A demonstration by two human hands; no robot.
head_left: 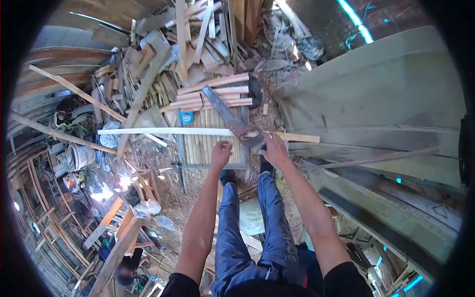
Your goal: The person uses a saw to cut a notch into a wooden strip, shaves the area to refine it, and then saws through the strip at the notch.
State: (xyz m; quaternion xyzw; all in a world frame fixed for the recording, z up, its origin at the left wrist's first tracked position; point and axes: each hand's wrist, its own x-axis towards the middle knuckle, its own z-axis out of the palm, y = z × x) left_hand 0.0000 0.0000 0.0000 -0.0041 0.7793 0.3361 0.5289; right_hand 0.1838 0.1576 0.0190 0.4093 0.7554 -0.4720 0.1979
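A hand saw with a dark handle lies slantwise over a low slatted bench, its blade pointing away to the left. My right hand is at the handle's right end, fingers bent against it. A long pale wooden strip runs across the bench under the saw. Just on the near side of that strip, my left hand hovers with loosely curled fingers and nothing in them. Several cut strips lie along the bench's far edge, with a small teal object beside them.
Scrap wood is heaped behind the bench. A large grey panel leans along the right side. Long poles slant in from the left. A clear plastic bag lies on the littered floor near leaning boards.
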